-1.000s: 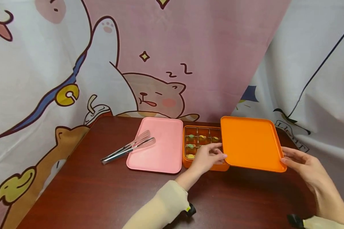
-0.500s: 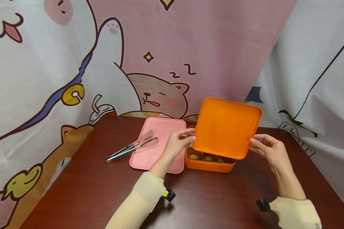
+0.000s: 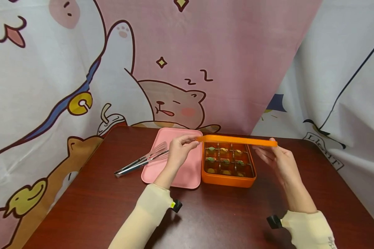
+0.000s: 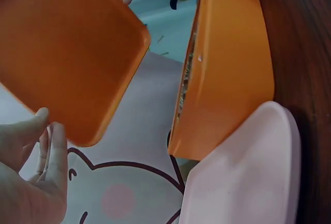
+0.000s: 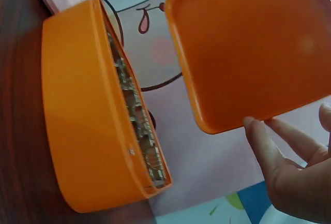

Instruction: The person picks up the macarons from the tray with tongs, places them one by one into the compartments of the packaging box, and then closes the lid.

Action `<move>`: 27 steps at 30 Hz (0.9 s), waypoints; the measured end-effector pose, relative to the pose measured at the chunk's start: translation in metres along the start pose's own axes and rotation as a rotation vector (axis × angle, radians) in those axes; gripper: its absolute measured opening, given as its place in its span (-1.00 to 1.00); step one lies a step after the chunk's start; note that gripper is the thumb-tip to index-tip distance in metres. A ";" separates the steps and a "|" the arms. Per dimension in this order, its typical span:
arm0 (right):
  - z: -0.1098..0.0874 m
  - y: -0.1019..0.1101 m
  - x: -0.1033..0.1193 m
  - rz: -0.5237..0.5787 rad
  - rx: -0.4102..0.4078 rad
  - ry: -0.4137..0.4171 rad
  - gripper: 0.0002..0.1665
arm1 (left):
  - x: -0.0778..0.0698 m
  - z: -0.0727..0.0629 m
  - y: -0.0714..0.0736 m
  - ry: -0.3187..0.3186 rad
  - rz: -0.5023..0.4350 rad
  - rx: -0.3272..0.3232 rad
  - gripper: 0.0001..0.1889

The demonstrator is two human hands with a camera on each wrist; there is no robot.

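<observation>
A square orange lid (image 3: 237, 140) is held nearly level over the back of an orange box (image 3: 227, 180), seen almost edge-on in the head view. My left hand (image 3: 178, 150) pinches its left edge, thumb on one face and fingers on the other in the left wrist view. At the opposite edge, my right hand (image 3: 285, 166) holds the lid (image 5: 248, 53) between thumb and fingers. The box is uncovered at the front, showing a divided insert (image 3: 219, 162) with small green and yellowish pieces in its compartments. In both wrist views the lid is apart from the box.
Left of the box, close beside it, lies a pink tray (image 3: 187, 176). Metal tongs (image 3: 134, 167) rest with their heads on that tray and their joined end on the dark wooden table (image 3: 224, 221). A printed curtain (image 3: 230, 69) hangs behind the table.
The lid has moved left from beside the box to above it, then tipped from facing the camera to nearly flat. Both hands kept their hold and moved left with it.
</observation>
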State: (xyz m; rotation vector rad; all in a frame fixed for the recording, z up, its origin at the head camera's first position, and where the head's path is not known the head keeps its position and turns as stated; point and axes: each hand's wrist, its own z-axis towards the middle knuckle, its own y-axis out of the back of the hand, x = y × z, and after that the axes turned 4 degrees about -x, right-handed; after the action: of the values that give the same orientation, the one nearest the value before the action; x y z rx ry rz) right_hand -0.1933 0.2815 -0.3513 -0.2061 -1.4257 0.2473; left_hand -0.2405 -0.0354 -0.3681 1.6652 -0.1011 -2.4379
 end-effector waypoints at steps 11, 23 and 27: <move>0.007 -0.014 -0.020 -0.384 -0.220 -0.118 -0.28 | 0.006 0.000 -0.007 0.121 0.013 0.041 -0.67; 0.018 0.002 -0.045 -0.750 -0.207 -0.146 -0.36 | 0.023 0.004 -0.035 0.139 0.097 0.178 -0.44; 0.018 0.007 -0.049 -0.828 -0.205 -0.152 -0.35 | 0.030 -0.005 -0.040 0.155 0.109 0.204 -0.43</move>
State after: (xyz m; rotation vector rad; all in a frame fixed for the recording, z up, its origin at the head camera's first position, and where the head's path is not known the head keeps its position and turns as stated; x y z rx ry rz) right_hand -0.2173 0.2733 -0.3978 0.2483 -1.5694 -0.5735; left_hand -0.2515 -0.0018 -0.4040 1.8719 -0.4202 -2.2742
